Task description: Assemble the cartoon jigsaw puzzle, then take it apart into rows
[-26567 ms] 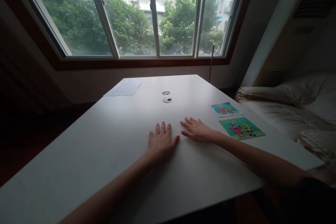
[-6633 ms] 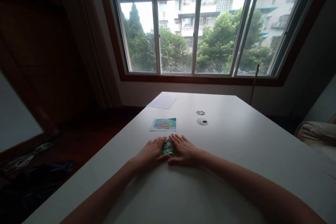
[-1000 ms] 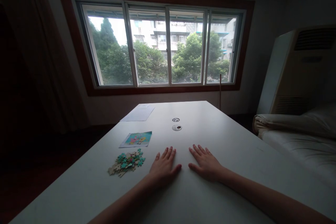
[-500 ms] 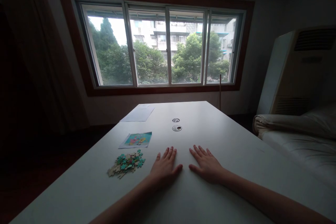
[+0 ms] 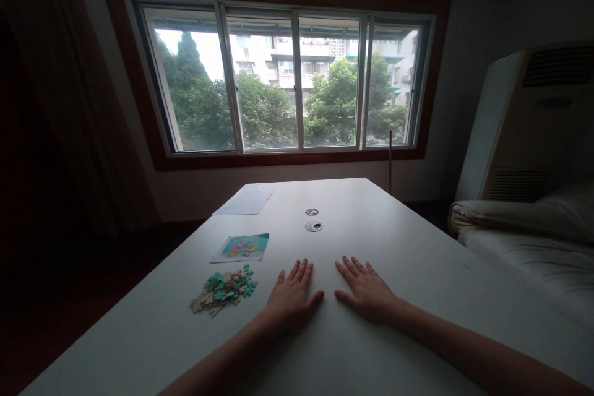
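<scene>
My left hand (image 5: 296, 294) lies flat on the white table (image 5: 408, 260), palm down with its fingers spread and nothing in it. Beside it, my right hand (image 5: 365, 292) rests the same way, a short gap between the two thumbs. To the left of my left hand is a loose heap of jigsaw puzzle pieces (image 5: 225, 288), some teal and printed, others beige side up. Just behind the heap lies a small picture sheet (image 5: 241, 247) with pink and yellow figures on a teal ground. Neither hand touches the pieces or the sheet.
A white paper sheet (image 5: 244, 201) lies at the table's far left edge. Two round inserts (image 5: 314, 226) are set in the tabletop ahead of my hands. On the right stand a pale sofa (image 5: 520, 241) and a tall air conditioner (image 5: 501, 130). A window (image 5: 297, 80) fills the far wall.
</scene>
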A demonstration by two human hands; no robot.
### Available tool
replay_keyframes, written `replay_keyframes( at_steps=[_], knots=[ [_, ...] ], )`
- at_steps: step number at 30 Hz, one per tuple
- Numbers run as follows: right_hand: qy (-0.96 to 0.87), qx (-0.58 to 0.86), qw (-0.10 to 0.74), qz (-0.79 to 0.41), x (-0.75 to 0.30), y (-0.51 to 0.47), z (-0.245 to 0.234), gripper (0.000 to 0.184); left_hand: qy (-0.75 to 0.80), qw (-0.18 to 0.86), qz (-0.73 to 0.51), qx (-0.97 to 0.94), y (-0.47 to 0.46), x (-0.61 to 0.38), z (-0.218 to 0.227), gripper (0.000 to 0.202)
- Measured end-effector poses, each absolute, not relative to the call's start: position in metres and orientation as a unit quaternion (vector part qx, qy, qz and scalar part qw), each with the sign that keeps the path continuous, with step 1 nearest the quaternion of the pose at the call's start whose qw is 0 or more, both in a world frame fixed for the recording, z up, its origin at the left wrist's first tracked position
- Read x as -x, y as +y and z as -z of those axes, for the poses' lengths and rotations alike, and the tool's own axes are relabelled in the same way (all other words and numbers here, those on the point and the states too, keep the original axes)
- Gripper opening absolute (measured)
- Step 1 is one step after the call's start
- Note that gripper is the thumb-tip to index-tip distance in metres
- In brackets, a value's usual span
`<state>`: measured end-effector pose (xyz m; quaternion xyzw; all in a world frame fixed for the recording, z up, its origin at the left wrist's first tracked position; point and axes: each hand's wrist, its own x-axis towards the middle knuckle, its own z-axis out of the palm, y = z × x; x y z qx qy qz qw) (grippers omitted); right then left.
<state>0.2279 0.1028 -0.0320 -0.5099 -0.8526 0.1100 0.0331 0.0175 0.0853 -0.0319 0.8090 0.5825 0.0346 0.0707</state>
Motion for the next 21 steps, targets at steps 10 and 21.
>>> replay_keyframes(
  at_steps=[10,21],
  knots=[
    [-0.851,0.513,0.039,-0.109,-0.2273,0.1042,0.0322,0.073,0.584,0.07,-0.031,-0.808,0.0866,-0.0186,0.0303,0.072],
    [-0.849,0.515,0.036,-0.114,-0.2271,0.105,0.0331,0.074,0.587,0.082,-0.028,-0.805,0.084,-0.0193,0.026,0.071]
  ],
)
